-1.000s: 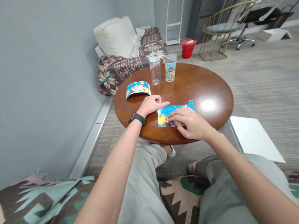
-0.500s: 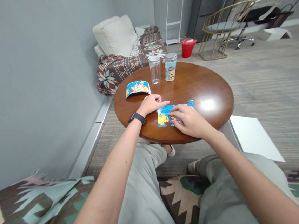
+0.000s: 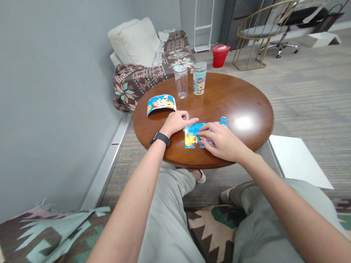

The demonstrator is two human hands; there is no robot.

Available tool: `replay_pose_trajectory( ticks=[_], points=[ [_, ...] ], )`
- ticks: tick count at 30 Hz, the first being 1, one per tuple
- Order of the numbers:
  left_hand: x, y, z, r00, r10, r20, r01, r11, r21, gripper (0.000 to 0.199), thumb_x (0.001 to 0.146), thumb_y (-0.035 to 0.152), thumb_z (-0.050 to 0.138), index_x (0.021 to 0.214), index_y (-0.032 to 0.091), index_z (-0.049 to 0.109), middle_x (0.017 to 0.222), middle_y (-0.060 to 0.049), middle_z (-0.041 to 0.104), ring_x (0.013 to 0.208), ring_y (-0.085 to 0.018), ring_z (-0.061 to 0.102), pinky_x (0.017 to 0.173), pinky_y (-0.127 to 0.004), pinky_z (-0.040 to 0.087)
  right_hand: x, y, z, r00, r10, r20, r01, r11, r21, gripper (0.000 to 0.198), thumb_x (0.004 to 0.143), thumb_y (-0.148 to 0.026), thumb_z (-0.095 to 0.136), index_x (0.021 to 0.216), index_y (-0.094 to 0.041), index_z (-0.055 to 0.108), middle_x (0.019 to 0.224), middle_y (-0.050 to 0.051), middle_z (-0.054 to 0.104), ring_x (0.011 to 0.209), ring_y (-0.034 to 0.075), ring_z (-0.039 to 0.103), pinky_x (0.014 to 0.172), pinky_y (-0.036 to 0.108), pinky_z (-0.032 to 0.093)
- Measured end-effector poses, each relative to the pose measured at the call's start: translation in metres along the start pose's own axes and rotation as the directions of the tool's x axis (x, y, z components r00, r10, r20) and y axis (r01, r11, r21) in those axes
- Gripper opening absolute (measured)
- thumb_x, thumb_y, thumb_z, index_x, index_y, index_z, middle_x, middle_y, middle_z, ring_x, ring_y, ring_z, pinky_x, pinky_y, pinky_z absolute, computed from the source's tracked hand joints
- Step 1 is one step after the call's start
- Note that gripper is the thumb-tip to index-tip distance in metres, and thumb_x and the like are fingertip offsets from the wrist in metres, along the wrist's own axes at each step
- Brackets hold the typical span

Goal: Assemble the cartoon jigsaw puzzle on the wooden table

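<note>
A partly joined jigsaw puzzle [image 3: 191, 139] with a blue ground and yellow cartoon figures lies flat near the table's front edge. My right hand [image 3: 221, 140] rests over its middle and right, thumb and fingertips bent down close together on a puzzle piece; the palm hides much of the picture. My left hand [image 3: 178, 121], a black watch [image 3: 160, 138] on its wrist, lies at the puzzle's upper left. Its fingers curl loosely and its thumb stretches along the top edge, holding nothing. One loose piece [image 3: 223, 118] sits just beyond the puzzle's upper right corner.
On the round brown table [image 3: 246, 95] stand a clear jar [image 3: 181, 83] and a jar with a cartoon print [image 3: 199, 79]. A curved picture sheet [image 3: 161, 103] lies to the left. Behind are a covered sofa [image 3: 154, 73], a red bin [image 3: 220, 56] and a gold-framed chair [image 3: 255, 37].
</note>
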State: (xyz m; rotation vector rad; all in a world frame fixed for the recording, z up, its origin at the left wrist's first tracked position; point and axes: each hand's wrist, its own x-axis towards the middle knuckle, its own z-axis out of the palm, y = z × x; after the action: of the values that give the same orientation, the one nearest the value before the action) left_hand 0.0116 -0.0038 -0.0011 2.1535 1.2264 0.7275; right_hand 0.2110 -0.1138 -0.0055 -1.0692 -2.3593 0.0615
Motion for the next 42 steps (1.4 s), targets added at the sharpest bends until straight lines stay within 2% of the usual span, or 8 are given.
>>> replay_pose_trajectory(
  ticks=[9,16,27,34,39,42],
  points=[
    [-0.0002,0.0009,-0.0004,1.000,-0.005,-0.001,0.005,1.000,-0.007,0.049,0.074,0.054,0.069,0.055,0.020,0.038,0.055,0.004,0.041,0.058,-0.012,0.034,0.058,-0.029,0.024,0.0000,0.0003,0.0003,1.000,-0.004,0.003,0.004,1.000,-0.001,0.023,0.095,-0.024,0.051,0.107,-0.018,0.070,0.113,0.014,0.066,0.098,0.029,0.057,0.088,0.046,0.045],
    [-0.0006,0.0014,-0.0005,1.000,-0.009,0.005,0.009,1.000,0.005,0.050,0.074,0.057,0.067,0.056,0.020,0.039,0.056,0.005,0.040,0.058,-0.011,0.034,0.058,-0.028,0.024,0.0003,0.0002,-0.0002,1.000,-0.021,0.018,0.022,0.999,-0.035,0.025,0.095,-0.024,0.052,0.113,-0.015,0.067,0.115,0.015,0.065,0.099,0.030,0.057,0.088,0.045,0.045],
    [-0.0006,0.0018,-0.0004,1.000,-0.014,0.005,0.014,1.000,-0.004,0.049,0.074,0.057,0.067,0.056,0.020,0.039,0.056,0.005,0.040,0.058,-0.011,0.034,0.059,-0.028,0.025,0.0012,-0.0016,-0.0014,0.999,-0.023,0.027,0.024,0.999,-0.035,0.022,0.096,-0.024,0.051,0.109,-0.016,0.066,0.114,0.014,0.066,0.098,0.029,0.057,0.088,0.044,0.044],
    [-0.0006,0.0007,-0.0002,1.000,-0.011,0.007,0.011,1.000,0.003,0.049,0.075,0.056,0.066,0.057,0.020,0.039,0.056,0.005,0.041,0.058,-0.011,0.035,0.058,-0.028,0.025,0.0008,-0.0021,-0.0014,0.998,-0.048,0.049,0.052,0.995,-0.088,0.030,0.098,-0.025,0.048,0.120,-0.016,0.067,0.116,0.014,0.065,0.100,0.029,0.056,0.090,0.044,0.043],
    [-0.0005,0.0007,-0.0002,1.000,-0.012,0.004,0.012,1.000,-0.002,0.048,0.074,0.056,0.067,0.057,0.020,0.039,0.056,0.005,0.042,0.058,-0.011,0.035,0.059,-0.028,0.026,0.0013,-0.0024,-0.0017,0.997,-0.047,0.054,0.051,0.996,-0.078,0.024,0.098,-0.025,0.049,0.108,-0.017,0.069,0.115,0.014,0.065,0.098,0.028,0.056,0.089,0.044,0.043],
    [0.0003,0.0005,0.0002,1.000,-0.005,0.003,0.005,1.000,-0.004,0.048,0.075,0.056,0.066,0.056,0.020,0.039,0.056,0.005,0.042,0.058,-0.012,0.035,0.059,-0.028,0.025,0.0015,-0.0024,-0.0010,0.997,-0.049,0.056,0.053,0.995,-0.081,0.025,0.098,-0.026,0.049,0.110,-0.016,0.069,0.117,0.014,0.065,0.099,0.029,0.056,0.091,0.045,0.043]
  ],
)
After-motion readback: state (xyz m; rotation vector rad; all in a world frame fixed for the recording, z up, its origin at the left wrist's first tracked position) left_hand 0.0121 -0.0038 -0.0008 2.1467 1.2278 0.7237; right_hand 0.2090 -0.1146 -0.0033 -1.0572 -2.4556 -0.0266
